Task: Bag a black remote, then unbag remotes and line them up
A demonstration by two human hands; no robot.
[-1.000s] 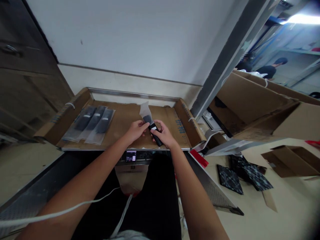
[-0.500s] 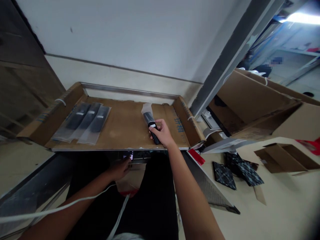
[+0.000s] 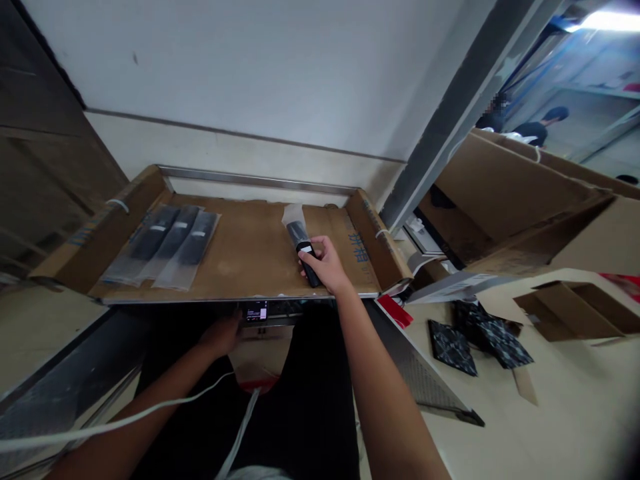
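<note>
My right hand (image 3: 325, 265) is closed around a slim black device (image 3: 306, 259), half slid into a clear plastic bag (image 3: 294, 220), which rests on the cardboard-lined tray (image 3: 250, 250). My left hand (image 3: 220, 335) is down below the tray's front edge, just left of a small lit screen (image 3: 256, 311); its fingers are hidden in shadow. Three bagged black devices (image 3: 170, 243) lie side by side at the tray's left.
A grey post (image 3: 445, 113) rises right of the tray. Open cardboard boxes (image 3: 520, 207) stand to the right, with black patterned pieces (image 3: 470, 337) on the floor. A white cable (image 3: 150, 410) crosses my left arm. Another person (image 3: 535, 127) sits far back right.
My left hand let go of the bagged device, dropped below the tray to the small screen, then shifted a little left. My right hand kept hold of the device.
</note>
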